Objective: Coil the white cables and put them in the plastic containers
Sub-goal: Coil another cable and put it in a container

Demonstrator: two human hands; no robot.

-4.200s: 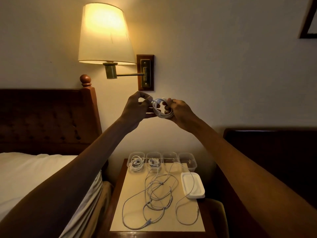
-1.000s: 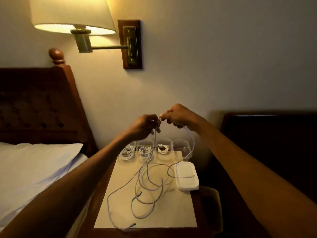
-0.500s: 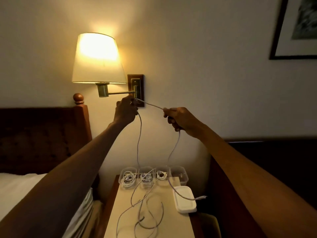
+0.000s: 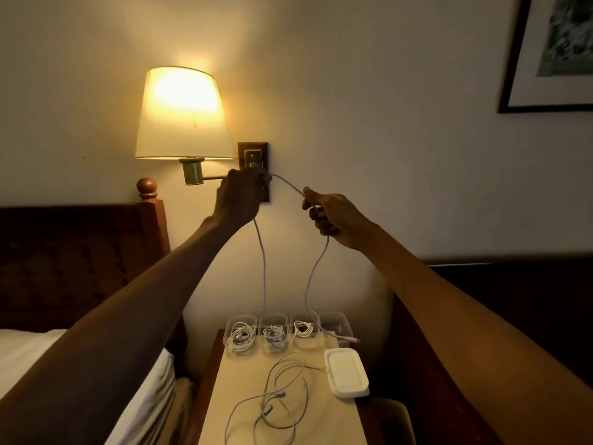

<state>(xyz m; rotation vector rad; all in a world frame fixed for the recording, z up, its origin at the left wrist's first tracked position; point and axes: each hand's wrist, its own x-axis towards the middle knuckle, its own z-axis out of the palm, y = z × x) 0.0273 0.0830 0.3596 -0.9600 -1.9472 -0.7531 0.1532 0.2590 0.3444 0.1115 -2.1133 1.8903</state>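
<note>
Both hands hold one white cable high in front of the wall. My left hand pinches it near the lamp bracket; my right hand grips it a little lower and to the right. A short stretch spans between the hands, and two strands hang down to the nightstand. Several clear plastic containers stand in a row at the back of the nightstand; three hold coiled white cables, the rightmost has the hanging cable's plug end lying across its rim. More loose white cables lie tangled on the tabletop.
A white lid stack lies right of the loose cables on the nightstand. A lit wall lamp hangs just left of my left hand. A bed is on the left, dark furniture on the right.
A coil held 4 s ago now sits in the third container. Both hands picked up another cable and lifted it; in the last half second the hands barely moved.
</note>
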